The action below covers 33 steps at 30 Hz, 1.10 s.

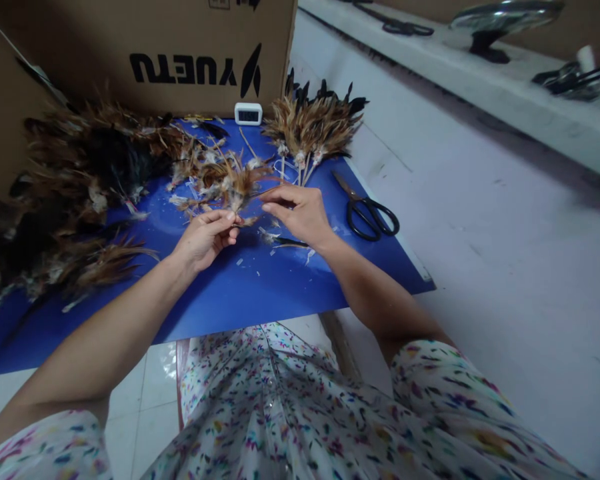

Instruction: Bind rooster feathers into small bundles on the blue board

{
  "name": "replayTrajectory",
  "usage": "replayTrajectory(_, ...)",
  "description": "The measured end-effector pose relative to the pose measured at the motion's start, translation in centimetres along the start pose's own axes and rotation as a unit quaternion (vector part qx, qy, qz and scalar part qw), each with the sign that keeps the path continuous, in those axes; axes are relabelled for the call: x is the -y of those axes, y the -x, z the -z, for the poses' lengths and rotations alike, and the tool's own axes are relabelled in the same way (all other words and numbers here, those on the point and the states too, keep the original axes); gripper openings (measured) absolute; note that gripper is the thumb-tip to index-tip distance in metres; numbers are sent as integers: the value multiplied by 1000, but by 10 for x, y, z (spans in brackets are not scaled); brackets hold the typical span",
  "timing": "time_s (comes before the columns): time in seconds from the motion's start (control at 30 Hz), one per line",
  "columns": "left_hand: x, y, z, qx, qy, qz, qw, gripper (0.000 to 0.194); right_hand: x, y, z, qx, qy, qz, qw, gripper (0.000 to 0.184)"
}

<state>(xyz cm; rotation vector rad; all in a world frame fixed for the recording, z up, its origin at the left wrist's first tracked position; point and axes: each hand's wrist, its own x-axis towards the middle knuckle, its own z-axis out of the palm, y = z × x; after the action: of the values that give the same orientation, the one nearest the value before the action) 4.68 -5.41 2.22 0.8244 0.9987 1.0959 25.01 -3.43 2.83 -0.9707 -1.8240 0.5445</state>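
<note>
My left hand [207, 239] pinches the base of a small bunch of brown feathers [237, 185], whose tips point up and away from me. Just to the right, my right hand [297, 212] has its thumb and fingers pressed together at the side of that bunch. A thin reddish-brown feather seems to run from its fingertips, though blur makes the grip hard to read. Loose feathers [290, 242] and white scraps lie on the blue tabletop [215, 297] beneath my hands.
Large heaps of brown and black feathers [55, 220] cover the left side. At the back right lie tied feather bunches [313, 127] with pale sticks. Black-handled scissors [373, 217] rest near the right edge. A small white digital clock [249, 114] stands before a cardboard box [190, 33].
</note>
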Motion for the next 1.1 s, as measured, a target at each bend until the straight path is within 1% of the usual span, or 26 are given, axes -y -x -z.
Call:
replayTrajectory(0.13,0,-1,1,-1,-26,-12,1000,13,-2,-1,5,8,40,14,999,11)
replayTrajectory(0.2,1,-2,2,-7,-41,-30,999,13,-3,-1,7,31,72,34,996,11)
replayTrajectory(0.3,1,-3,2,-25,-62,-76,995,13,-1,-1,8,85,134,52,986,15)
replayTrajectory(0.43,4,-5,4,-39,-105,-140,984,16,15,5,7,169,192,45,966,20)
replayTrajectory(0.53,5,-6,6,-48,-173,-182,967,16,33,11,4,210,216,39,953,21)
replayTrajectory(0.6,4,-5,8,-57,-245,-209,945,16,45,13,2,230,258,41,938,22)
replayTrajectory(0.67,2,-4,10,-57,-331,-250,908,16,57,12,1,242,322,56,914,24)
replayTrajectory(0.77,0,-1,13,-38,-448,-344,824,17,72,4,1,255,390,99,879,28)
replayTrajectory(0.83,1,0,14,-18,-491,-400,774,17,78,-6,1,262,398,121,871,28)
replayTrajectory(0.87,2,1,14,-5,-502,-419,756,17,79,-13,1,265,393,126,872,27)
replayTrajectory(0.93,3,2,13,18,-510,-448,734,18,76,-29,1,269,364,128,883,24)
replayTrajectory(1.0,3,3,11,32,-500,-474,724,18,64,-47,2,284,298,128,902,19)
replayTrajectory(1.07,1,6,9,40,-474,-488,732,17,44,-61,2,312,190,120,923,14)
replayTrajectory(1.1,0,6,8,44,-457,-485,744,17,33,-66,2,329,122,105,930,11)
